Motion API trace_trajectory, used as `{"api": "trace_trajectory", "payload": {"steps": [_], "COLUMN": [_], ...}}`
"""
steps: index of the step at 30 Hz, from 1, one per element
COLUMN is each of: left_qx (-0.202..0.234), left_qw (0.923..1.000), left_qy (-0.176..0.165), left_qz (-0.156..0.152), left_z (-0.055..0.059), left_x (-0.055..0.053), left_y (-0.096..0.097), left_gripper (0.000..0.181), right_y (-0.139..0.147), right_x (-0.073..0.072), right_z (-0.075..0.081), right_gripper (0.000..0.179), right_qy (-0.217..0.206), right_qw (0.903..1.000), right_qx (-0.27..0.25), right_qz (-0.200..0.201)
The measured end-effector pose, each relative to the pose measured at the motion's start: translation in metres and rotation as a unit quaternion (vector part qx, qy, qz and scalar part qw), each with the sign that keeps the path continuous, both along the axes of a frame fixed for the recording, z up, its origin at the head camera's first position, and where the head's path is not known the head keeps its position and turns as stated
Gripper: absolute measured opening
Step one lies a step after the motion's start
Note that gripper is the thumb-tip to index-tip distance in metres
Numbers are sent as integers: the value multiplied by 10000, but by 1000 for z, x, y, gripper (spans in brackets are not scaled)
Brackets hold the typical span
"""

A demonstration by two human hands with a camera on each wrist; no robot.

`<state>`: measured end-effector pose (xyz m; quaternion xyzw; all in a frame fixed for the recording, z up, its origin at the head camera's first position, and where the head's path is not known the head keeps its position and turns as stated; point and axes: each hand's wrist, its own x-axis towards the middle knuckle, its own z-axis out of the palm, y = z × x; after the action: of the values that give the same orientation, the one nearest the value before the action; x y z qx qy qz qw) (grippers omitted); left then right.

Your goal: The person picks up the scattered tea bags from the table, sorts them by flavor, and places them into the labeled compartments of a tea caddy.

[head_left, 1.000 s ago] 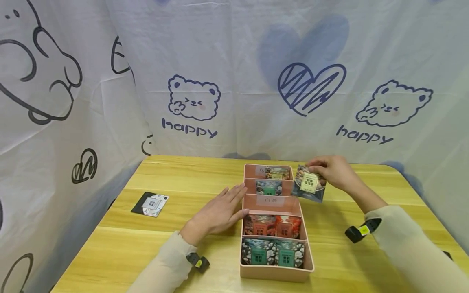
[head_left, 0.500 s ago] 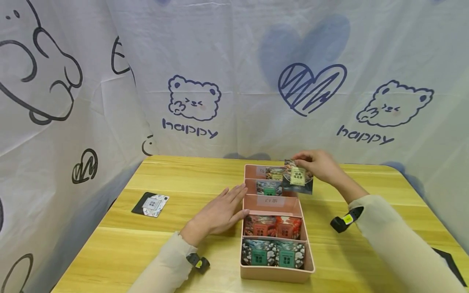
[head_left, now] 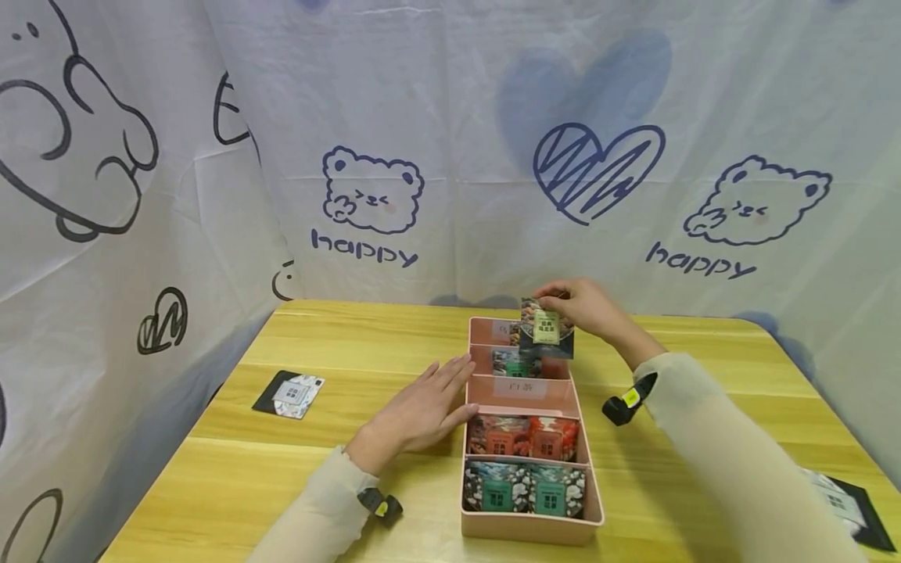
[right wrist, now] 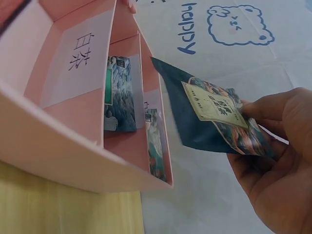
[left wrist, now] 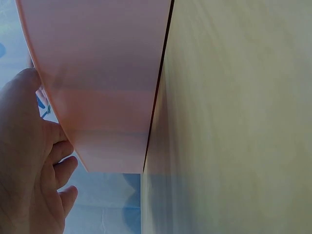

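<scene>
My right hand (head_left: 580, 307) pinches the top of a tea sachet (head_left: 547, 328) with a yellow label, held above the far end of a pink divided box (head_left: 533, 525). In the right wrist view this sachet (right wrist: 204, 114) hangs tilted, apart from the box rim. My left hand (head_left: 425, 403) rests along the box's left rim with its fingers extended; the left wrist view has this hand (left wrist: 31, 161) at the rim. Inside the box, a green-labelled sachet (head_left: 508, 363) sits in the second compartment from the back, red sachets (head_left: 498, 435) and dark green sachets (head_left: 497, 486) nearer me.
A black-and-white sachet (head_left: 290, 393) lies on the wooden table (head_left: 366, 336) at the left. Another one (head_left: 848, 504) lies at the right, partly behind my right sleeve. The middle compartment carries a paper label (head_left: 519, 388). A printed curtain (head_left: 479, 195) hangs behind the table.
My right hand has carried the yellow-labelled sachet leftward, from beside the box to over its far compartment. The left hand has stayed put. The sachet at the right has come into view.
</scene>
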<state>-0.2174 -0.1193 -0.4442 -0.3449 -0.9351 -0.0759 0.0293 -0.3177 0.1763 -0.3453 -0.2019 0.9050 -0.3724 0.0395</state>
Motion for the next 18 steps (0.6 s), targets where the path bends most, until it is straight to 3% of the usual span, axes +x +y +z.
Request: {"api": "trace_trajectory", "payload": {"steps": [12, 18], "left_qx": [25, 1], "left_qw": [10000, 10000], "left_qy": [68, -13], "left_qz": [-11, 37], "left_z": [-1, 0], "left_x": [0, 0], "left_y": [-1, -1], "left_gripper": [76, 76], "right_y": [-28, -38], "right_x": [-24, -33], "right_z": [-7, -9], "right_gripper": [28, 28], "right_qy": [66, -71], "right_qw": [9998, 9996], "right_qx": [-57, -285], "right_qz": [181, -9]}}
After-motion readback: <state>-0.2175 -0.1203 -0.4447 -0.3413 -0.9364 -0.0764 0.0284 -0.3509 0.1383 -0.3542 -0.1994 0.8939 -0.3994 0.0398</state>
